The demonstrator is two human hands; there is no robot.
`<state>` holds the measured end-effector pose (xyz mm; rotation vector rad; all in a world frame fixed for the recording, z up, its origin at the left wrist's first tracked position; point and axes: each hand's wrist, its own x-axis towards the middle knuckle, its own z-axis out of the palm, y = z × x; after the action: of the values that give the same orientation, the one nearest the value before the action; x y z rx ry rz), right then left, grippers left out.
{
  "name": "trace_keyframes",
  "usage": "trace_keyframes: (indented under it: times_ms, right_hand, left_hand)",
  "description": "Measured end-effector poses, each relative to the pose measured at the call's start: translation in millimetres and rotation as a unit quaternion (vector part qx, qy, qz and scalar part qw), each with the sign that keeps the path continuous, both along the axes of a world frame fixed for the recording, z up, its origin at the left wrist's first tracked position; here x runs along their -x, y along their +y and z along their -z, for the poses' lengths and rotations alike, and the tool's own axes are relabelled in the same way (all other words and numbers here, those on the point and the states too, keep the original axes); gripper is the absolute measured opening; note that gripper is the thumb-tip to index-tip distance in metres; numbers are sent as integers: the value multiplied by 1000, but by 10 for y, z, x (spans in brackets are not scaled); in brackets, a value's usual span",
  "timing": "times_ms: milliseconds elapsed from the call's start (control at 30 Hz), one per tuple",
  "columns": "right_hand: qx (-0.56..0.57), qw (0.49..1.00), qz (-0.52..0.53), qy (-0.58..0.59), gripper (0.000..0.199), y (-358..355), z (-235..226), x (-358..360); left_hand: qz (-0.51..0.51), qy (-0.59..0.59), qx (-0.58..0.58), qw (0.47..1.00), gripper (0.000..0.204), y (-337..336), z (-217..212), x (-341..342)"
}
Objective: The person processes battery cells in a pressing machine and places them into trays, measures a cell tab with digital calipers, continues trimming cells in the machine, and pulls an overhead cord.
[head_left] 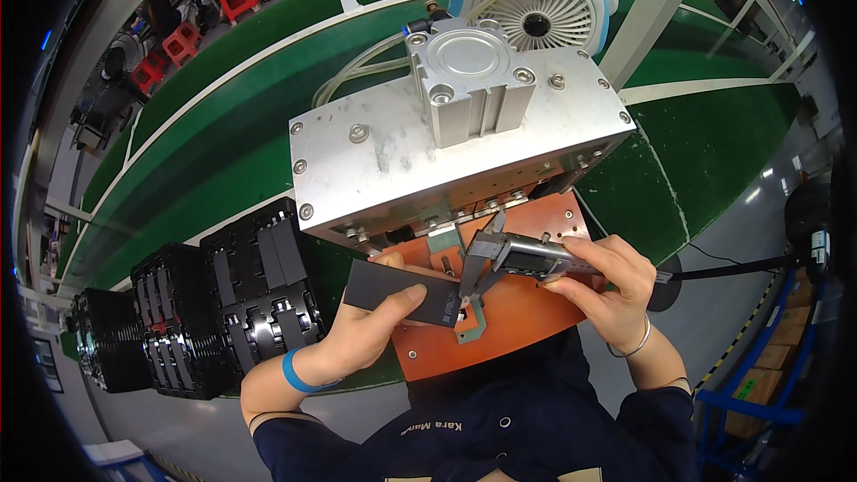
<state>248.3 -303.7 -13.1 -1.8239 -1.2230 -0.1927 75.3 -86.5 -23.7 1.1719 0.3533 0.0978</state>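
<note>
My left hand (373, 328) grips a flat black rectangular block (382, 288), thumb on its upper face and fingers beneath. Small pale print marks its right end. My right hand (619, 290) is closed around a digital caliper (534, 259), with its display facing up. The caliper's jaws (480, 261) are at the right end of the block; whether they touch it I cannot tell. Both things are held above an orange plate (527, 317) with a green insert (470, 326), partly hidden by the block and the jaws.
Behind the plate stands a metal press (384, 156) topped by a pneumatic cylinder (473, 71). Stacked black trays (259, 277) line the left side of the green bench (241, 116). A white fan (536, 13) sits at the back. Blue racking (759, 411) holds boxes at right.
</note>
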Motion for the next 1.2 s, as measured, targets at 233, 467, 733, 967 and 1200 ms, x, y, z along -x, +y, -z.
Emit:
trace_keyframes:
  times_ms: [233, 467, 733, 967, 1200]
  right_hand:
    - [2, 1000, 3, 10, 42, -7, 7, 3]
    - [2, 1000, 3, 5, 42, 10, 3, 5]
    - [4, 1000, 5, 8, 42, 0, 13, -2]
    - [11, 1000, 10, 18, 42, 1, 7, 10]
    - [5, 1000, 7, 17, 42, -9, 12, 4]
  left_hand:
    - [4, 8, 7, 1000, 13, 4, -30, -2]
    - [11, -9, -21, 1000, 12, 25, 40, 17]
    - [15, -6, -16, 1000, 15, 21, 20, 13]
    - [10, -6, -12, 1000, 15, 18, 20, 15]
    - [-2, -9, 0, 1000, 15, -13, -13, 3]
